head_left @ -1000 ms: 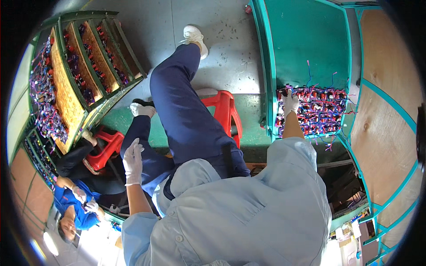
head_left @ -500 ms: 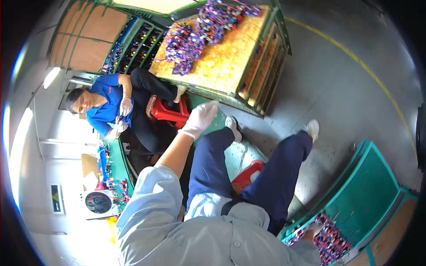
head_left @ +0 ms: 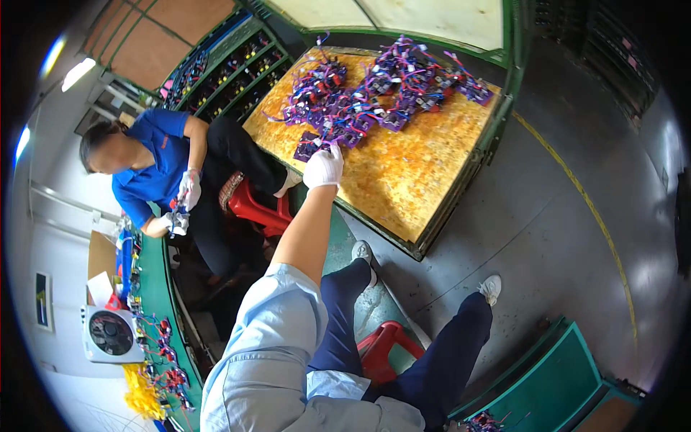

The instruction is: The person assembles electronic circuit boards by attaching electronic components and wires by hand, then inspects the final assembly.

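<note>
My left hand [head_left: 324, 169], in a white glove, reaches out to the near left edge of a board-topped rack. Its fingers are closed at a purple circuit board [head_left: 308, 146] with wires, at the near edge of a heap of similar wired boards [head_left: 403, 83]. The fingertips are partly hidden by the glove and the wires. The heap lies on a mottled yellow board [head_left: 403, 180]. My right hand is out of view; at the lower right edge only part of another pile of wired boards [head_left: 484, 423] shows.
A co-worker in a blue shirt [head_left: 155, 137] sits at the left, both gloved hands on a small part. A red stool [head_left: 385, 353] stands between my legs, another red stool [head_left: 255, 209] by the co-worker. A green bench [head_left: 155, 288] bears a fan [head_left: 111, 333]. A green-framed cart [head_left: 554, 374] stands lower right.
My left hand has moved forward from above my knee to the boards on the rack. The view has shifted, bringing more of the rack top in and leaving less of the lower right pile visible.
</note>
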Demonstrator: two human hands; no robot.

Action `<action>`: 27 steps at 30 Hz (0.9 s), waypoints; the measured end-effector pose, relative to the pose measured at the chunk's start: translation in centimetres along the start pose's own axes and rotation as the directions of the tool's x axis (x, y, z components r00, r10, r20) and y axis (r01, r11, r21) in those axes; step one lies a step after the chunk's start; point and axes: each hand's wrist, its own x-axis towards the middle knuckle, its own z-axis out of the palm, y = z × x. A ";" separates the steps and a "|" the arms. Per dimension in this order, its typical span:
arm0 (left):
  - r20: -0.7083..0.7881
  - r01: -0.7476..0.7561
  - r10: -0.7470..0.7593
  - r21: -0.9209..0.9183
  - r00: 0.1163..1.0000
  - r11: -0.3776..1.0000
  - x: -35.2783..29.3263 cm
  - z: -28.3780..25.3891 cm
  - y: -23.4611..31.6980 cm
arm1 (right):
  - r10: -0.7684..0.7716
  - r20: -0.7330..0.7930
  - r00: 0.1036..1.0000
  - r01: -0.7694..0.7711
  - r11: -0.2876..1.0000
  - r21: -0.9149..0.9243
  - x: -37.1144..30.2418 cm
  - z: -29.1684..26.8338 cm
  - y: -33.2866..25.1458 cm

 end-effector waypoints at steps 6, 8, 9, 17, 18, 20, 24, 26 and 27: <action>-0.364 -0.278 0.267 0.023 0.892 0.960 1.1 0.0 -2.3 | 0.122 0.128 0.984 -0.119 -0.077 0.990 -0.2 -13.1 1.2; -0.333 -0.240 0.248 0.068 0.910 0.968 1.2 0.0 -1.1 | 0.152 -0.061 0.986 0.106 -0.306 0.946 -3.9 -20.8 1.2; -0.315 -0.216 0.231 0.081 0.921 0.973 1.6 0.2 -0.9 | 0.167 -0.064 0.984 0.112 -0.295 0.949 -5.0 -22.7 0.8; 0.487 0.494 0.408 -0.864 0.772 0.097 -8.9 -3.2 0.9 | 0.278 -0.218 0.936 0.296 -0.281 0.913 -11.2 -32.5 -0.6; 0.433 0.501 0.488 -0.865 0.758 -0.010 -11.3 -3.3 0.2 | 0.214 -0.419 0.882 0.446 -0.095 0.890 -13.1 -35.0 -0.1; 0.414 0.595 0.654 -0.800 0.633 -0.069 -16.6 -5.2 0.1 | 0.174 -0.447 0.877 0.480 -0.289 0.828 -15.2 -38.6 -1.1; 0.322 0.532 0.776 -0.847 0.542 -0.021 -23.6 -9.1 -2.9 | -0.297 -0.757 0.582 0.484 -0.621 0.616 -16.9 -44.2 -4.6; 0.339 0.521 0.808 -0.852 0.482 0.047 -25.3 -11.7 -3.7 | -0.494 -0.703 0.512 0.218 -0.717 0.662 -18.2 -44.0 -6.8; 0.300 0.496 0.828 -0.868 0.474 0.030 -25.9 -11.9 -4.4 | -0.537 -0.681 0.498 0.047 -0.768 0.639 -19.2 -43.7 -7.7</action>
